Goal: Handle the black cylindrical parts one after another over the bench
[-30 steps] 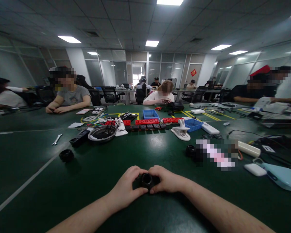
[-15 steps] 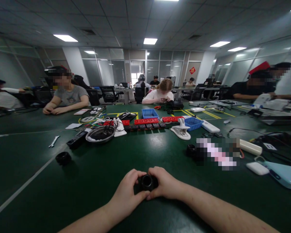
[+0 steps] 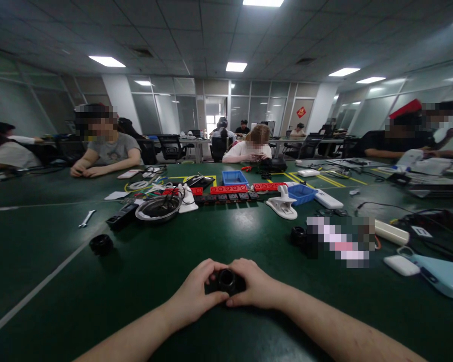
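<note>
Between my two hands, low in the middle of the head view, is a short black cylindrical part (image 3: 226, 287) with a round opening facing up. My left hand (image 3: 195, 290) curves round its left side, the thumb at the near edge and the fingertips at the far edge. From the right, my right hand (image 3: 257, 284) is closed round the same part, its thumb meeting the left thumb in front. The part's underside and some fingertips are hidden. A similar black ring-like part (image 3: 101, 245) lies to the left, and another black round piece (image 3: 298, 235) to the right.
On the green table (image 3: 166, 261) lie a wrench (image 3: 87, 219), a round metal dish (image 3: 158, 208), red socket strips (image 3: 228, 189), blue trays (image 3: 301, 194) and a white clip stand (image 3: 283, 206). A light-blue pouch (image 3: 445, 275) is at right. Other people sit around.
My head view has shifted slightly. The left fingers have loosened a little around the black part, and it has moved slightly left between my hands.
</note>
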### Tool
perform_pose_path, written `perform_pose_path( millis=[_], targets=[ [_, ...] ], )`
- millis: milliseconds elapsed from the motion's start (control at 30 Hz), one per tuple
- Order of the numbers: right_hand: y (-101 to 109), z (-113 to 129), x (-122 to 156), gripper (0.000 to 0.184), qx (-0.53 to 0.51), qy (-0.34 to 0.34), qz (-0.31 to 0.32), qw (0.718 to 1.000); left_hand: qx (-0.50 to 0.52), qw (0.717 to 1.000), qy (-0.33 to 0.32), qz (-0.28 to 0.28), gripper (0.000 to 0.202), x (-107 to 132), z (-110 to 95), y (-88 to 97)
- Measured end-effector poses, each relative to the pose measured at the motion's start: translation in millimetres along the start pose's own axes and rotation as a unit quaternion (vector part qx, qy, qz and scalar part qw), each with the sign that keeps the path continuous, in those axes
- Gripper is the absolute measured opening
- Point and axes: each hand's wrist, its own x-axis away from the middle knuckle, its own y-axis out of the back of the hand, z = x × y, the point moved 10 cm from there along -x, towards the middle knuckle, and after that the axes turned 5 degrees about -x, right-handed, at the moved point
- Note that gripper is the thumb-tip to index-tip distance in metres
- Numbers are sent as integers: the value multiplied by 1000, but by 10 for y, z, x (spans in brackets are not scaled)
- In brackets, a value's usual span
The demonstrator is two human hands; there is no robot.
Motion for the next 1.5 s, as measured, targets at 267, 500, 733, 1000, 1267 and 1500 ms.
perform_pose_path(
  millis=[267, 500, 733, 1000, 1267, 1500],
  targets=[
    [-34, 4, 21, 37, -3, 54, 70, 996, 12, 998, -19, 63, 40, 23, -49, -53],
    [-43, 2, 5, 31, -13, 68, 80, 994, 2, 998, -9, 57, 38, 18, -48, -57],
    [-16, -81, 7, 42, -3, -19, 41, 999, 3, 999, 10, 35, 36, 28, -84, -64],
    [25, -32, 13, 47, 105, -90, -62, 988, -50, 995, 56, -65, 26, 63, 17, 17],
    [-22, 48, 12, 44, 33, 12, 27, 999, -27, 999, -26, -8, 32, 57, -112, 25],
    [8, -6, 34, 38, -7, 11, 71, 997, -12, 998, -57, 36, 36, 80, -196, -5]
  ],
)
